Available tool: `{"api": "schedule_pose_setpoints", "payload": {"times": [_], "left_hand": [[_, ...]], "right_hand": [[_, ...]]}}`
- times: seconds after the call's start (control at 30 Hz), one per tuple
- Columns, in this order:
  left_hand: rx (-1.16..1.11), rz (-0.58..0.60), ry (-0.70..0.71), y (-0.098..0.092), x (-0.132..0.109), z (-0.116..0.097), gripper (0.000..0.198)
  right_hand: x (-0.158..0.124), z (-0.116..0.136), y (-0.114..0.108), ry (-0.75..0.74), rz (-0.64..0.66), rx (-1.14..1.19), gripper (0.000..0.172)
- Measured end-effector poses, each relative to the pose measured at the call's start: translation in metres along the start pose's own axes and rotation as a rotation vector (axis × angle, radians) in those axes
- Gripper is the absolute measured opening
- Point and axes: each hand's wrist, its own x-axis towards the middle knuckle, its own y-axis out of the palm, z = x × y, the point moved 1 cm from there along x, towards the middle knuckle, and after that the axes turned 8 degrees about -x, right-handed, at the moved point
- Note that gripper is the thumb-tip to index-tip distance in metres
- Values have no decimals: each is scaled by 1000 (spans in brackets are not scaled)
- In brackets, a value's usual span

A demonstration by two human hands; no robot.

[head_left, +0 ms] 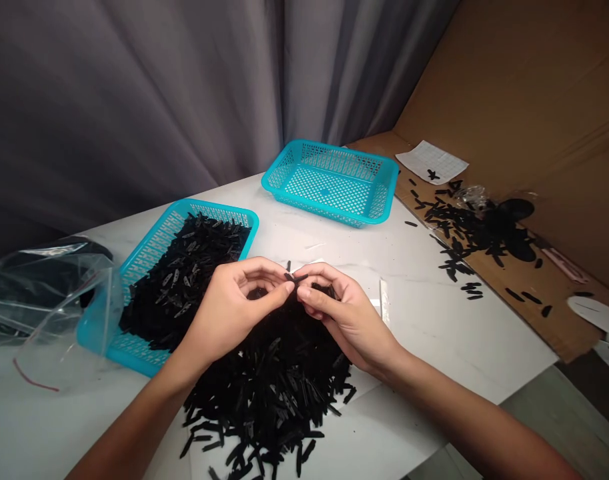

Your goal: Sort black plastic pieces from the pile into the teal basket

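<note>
My left hand (244,300) and my right hand (339,303) meet at the fingertips over a large heap of small black strips (279,387). Thumb and forefinger of each hand pinch small dark strip-like pieces (296,277), which cross or touch between them. Whether these are joined I cannot tell. A few strips in the heap look slotted and shiny, rather like clips. To the left, a blue plastic basket (177,202) holds many more such strips (184,273). Part of the heap is hidden behind my hands.
A second blue basket (329,210), its lattice bottom showing, stands at the back. Scattered strips (449,223), round black pieces (517,230) and a white paper (429,162) lie on cardboard at right. A clear plastic bag (49,300) with black contents lies left. A grey curtain (209,87) hangs behind.
</note>
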Motion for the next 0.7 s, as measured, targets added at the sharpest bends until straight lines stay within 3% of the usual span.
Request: {"api": "schedule_pose_setpoints", "payload": {"times": [0.2, 0.37, 0.7], "left_hand": [[-148, 63, -134, 1, -3, -1, 15], [-183, 121, -100, 3, -3, -2, 10], [-51, -62, 84, 9, -6, -3, 8]], "right_hand": [[-2, -3, -4, -222, -62, -202, 13], [-1, 0, -7, -266, -65, -260, 11], [0, -1, -6, -254, -62, -296, 11]]}}
